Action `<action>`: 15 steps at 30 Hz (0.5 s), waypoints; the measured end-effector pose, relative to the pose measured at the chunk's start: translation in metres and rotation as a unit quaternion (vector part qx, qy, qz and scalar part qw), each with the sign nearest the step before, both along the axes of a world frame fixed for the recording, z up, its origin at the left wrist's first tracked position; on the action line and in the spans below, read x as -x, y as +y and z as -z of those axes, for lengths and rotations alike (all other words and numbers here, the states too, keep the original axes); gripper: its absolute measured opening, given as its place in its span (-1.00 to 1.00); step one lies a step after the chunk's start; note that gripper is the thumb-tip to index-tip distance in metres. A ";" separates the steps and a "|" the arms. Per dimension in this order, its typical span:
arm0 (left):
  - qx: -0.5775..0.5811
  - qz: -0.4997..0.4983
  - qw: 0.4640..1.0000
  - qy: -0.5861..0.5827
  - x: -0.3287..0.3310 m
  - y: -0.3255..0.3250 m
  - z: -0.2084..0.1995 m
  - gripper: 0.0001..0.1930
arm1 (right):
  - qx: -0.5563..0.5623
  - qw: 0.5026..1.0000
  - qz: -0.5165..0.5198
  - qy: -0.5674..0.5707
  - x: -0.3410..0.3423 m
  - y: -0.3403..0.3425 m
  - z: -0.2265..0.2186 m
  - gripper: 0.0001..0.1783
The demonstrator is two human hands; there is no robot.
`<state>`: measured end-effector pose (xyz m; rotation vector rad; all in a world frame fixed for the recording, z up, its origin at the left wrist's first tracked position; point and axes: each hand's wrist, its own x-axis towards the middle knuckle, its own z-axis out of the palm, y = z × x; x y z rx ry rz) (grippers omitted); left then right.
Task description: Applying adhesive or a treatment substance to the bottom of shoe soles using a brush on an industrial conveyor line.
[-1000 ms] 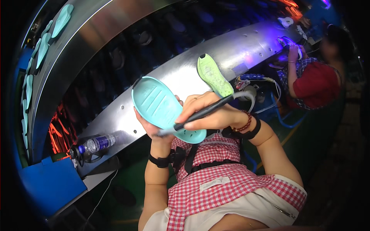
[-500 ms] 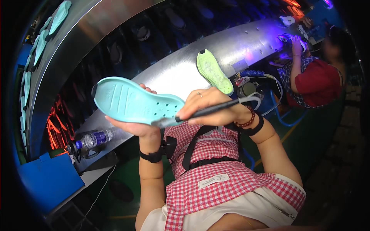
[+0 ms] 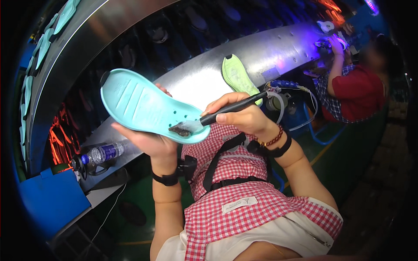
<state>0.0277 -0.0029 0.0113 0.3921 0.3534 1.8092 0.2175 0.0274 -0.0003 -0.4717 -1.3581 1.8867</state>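
Note:
My left hand point(image 3: 150, 141) holds up a turquoise shoe sole point(image 3: 135, 100) by its edges, thumb on the near side and fingertips showing at the far side. Its inner face is toward me, with ridges at one end and small holes at the other. My right hand point(image 3: 241, 115) is closed round the black handle of a brush point(image 3: 235, 106) with a hose at its back end. The dark bristles touch the sole's holed end, by its near rim. A lime-green sole point(image 3: 238, 74) lies on the metal bench just beyond my right hand.
The curved metal bench point(image 3: 261, 43) runs across ahead. A clear bottle point(image 3: 102, 153) lies at left by a blue box point(image 3: 54, 202). More turquoise soles point(image 3: 43, 48) line the far-left conveyor. A co-worker in a red top point(image 3: 357, 93) works at right under purple light.
The brush has swung to a steeper angle, and its bristles now rest on the sole's inner face rather than along its edge. The sole has tilted, its holed end lower.

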 end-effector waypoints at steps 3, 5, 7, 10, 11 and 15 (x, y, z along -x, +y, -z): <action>0.002 0.060 0.995 -0.078 -0.027 -0.015 0.003 -0.29 | 0.189 0.974 0.040 0.119 0.014 -0.011 -0.003 -0.80; -0.036 0.121 0.991 -0.038 -0.008 -0.013 0.028 -0.33 | 0.108 0.994 0.013 0.020 0.007 -0.012 -0.017 -0.79; -0.036 0.161 0.986 0.026 0.001 -0.012 0.033 -0.39 | -0.075 0.988 -0.016 -0.130 -0.004 -0.010 -0.020 -0.78; 0.051 0.175 0.980 0.078 0.011 -0.012 0.035 -0.39 | -0.011 0.992 -0.004 -0.127 -0.008 -0.008 -0.032 -0.78; 0.086 0.137 0.986 0.048 0.008 -0.013 0.034 -0.41 | -0.117 0.984 0.033 -0.131 -0.002 -0.007 -0.028 -0.79; 0.074 0.293 0.948 0.103 0.025 -0.007 0.027 -0.50 | -0.291 0.945 -0.096 -0.112 -0.008 -0.001 -0.040 -0.78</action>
